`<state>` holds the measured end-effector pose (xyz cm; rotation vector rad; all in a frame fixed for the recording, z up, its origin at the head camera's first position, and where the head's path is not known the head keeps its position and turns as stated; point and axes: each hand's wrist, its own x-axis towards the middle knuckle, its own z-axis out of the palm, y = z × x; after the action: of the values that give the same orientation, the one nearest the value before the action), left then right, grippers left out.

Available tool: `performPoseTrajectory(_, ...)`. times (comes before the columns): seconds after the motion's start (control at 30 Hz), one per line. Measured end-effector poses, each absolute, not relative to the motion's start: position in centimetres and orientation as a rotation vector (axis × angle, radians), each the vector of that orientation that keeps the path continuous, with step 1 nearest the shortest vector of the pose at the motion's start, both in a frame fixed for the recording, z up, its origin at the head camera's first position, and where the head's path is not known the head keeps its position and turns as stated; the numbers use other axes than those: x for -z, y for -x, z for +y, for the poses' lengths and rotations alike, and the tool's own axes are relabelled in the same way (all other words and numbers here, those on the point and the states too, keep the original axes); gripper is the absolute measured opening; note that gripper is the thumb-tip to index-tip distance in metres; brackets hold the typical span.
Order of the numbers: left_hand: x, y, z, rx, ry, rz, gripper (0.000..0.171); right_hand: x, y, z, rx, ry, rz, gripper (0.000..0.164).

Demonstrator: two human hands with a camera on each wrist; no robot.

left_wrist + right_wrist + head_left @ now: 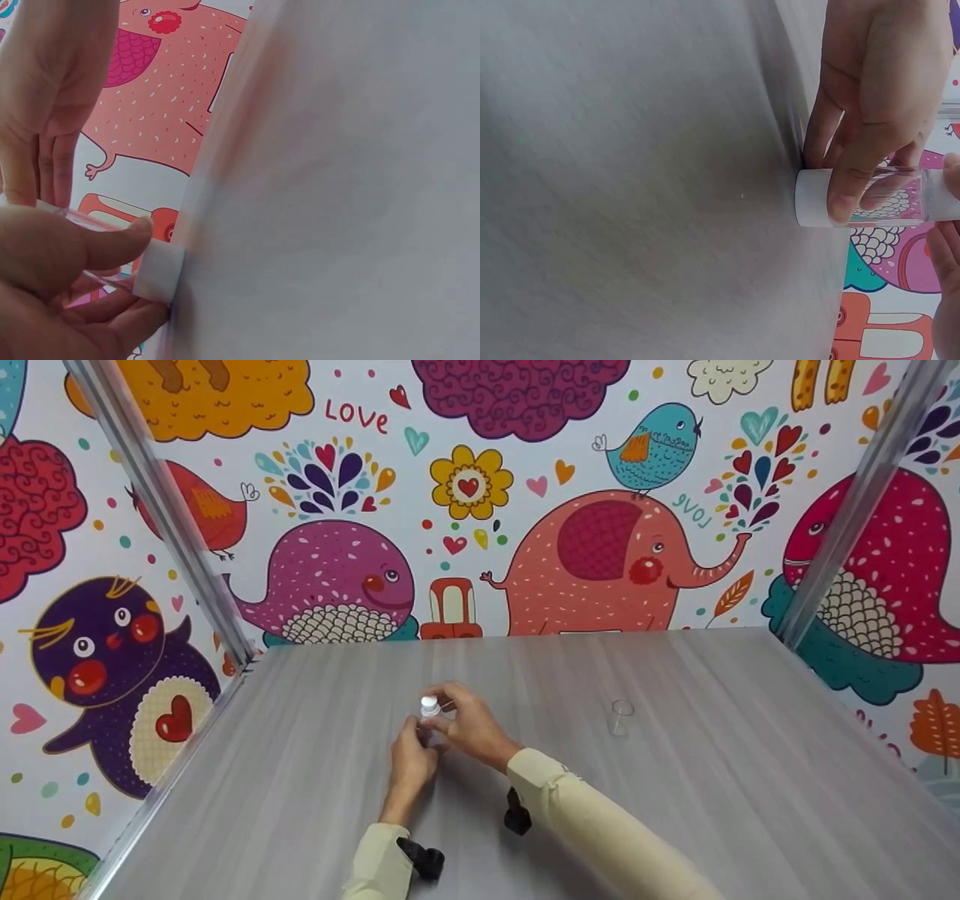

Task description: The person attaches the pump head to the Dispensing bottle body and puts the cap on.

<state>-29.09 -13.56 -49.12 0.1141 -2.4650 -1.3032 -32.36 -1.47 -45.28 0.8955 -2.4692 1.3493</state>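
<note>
Both hands are at a small clear bottle with a white base and a white top. It stands upright on the table, left of the middle. My left hand grips it low down, the thumb lying along the side by the base. Higher up, my right hand pinches the white top between thumb and fingers; in the right wrist view those fingers show at the right edge. A small clear glass stands on the table to the right of the hands.
The grey wood-grain table meets a wall with printed cartoon animals at the back. Metal posts rise at the back corners. A black wrist mount sits by the left sleeve, another by the right.
</note>
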Motion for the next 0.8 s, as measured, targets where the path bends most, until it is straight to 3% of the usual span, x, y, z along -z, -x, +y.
performPoseTrajectory(0.27, 48.86, 28.86, -13.47, 1.336, -0.106, -2.422, 0.027, 45.45, 32.59, -1.18, -1.501, -0.825, -2.441, 0.047)
performPoseTrajectory(0.43, 48.86, 28.88, -13.43, 1.351, -0.115, -2.429, 0.029, 45.14, 32.49, -0.94, -1.707, -0.717, -2.447, 0.038)
performPoseTrajectory(0.53, 48.84, 28.98, -13.45, 1.338, -0.111, -2.434, 0.029, 44.9, 32.61, -0.86, -1.71, -0.794, -2.438, 0.036)
performPoseTrajectory(0.7, 48.96, 28.95, -13.47, 1.306, -0.097, -2.434, 0.027, 44.98, 32.52, -0.95, -1.598, -0.96, -2.451, 0.051)
performPoseTrajectory(0.8, 49.03, 28.9, -13.41, 1.297, -0.09, -2.426, 0.026, 45.2, 32.4, -1.05, -1.552, -0.999, -2.43, 0.049)
